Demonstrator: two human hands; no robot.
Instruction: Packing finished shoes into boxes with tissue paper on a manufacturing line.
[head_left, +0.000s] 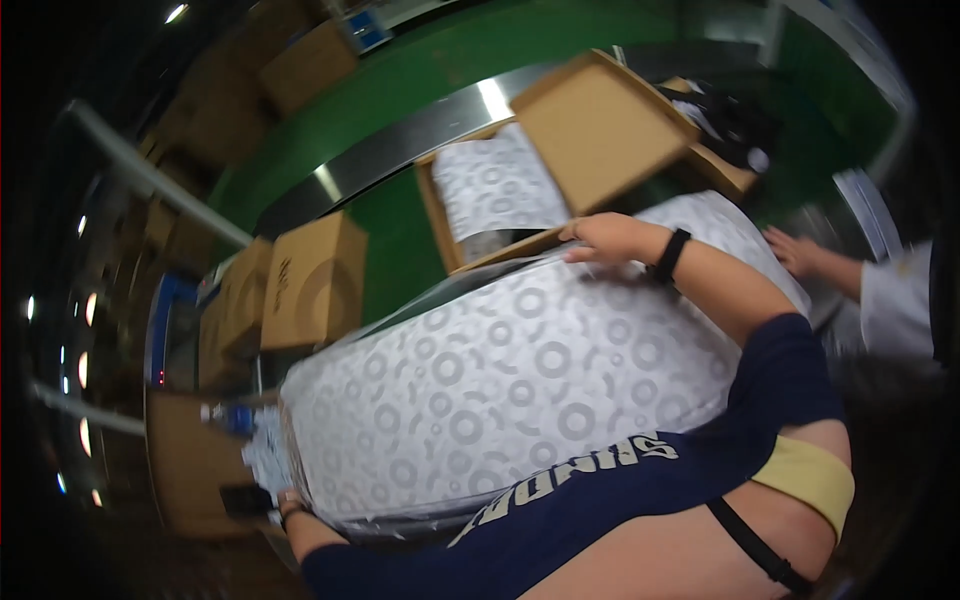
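Plastic-wrapped bundle, white with grey ring patterns, fills the middle of my view, big and soft-looking, lying across in front of my chest. My right hand lies flat on its far upper edge, fingers stretched out and pressed on the wrap, a black band on the wrist. My left hand is down at the near lower corner of the bundle, mostly hidden beneath it; I cannot tell how the fingers are set, only that the wrist touches the wrapped edge.

Just beyond my right hand stands an open cardboard box with a second bundle of the same ring pattern inside it, one brown flap raised over it. Behind the box runs a green conveyor belt with a shiny metal rail. To my left sit closed cardboard boxes, one beside another. At the right edge, another person's hand, in a white sleeve, reaches toward the far end of the bundle I hold.
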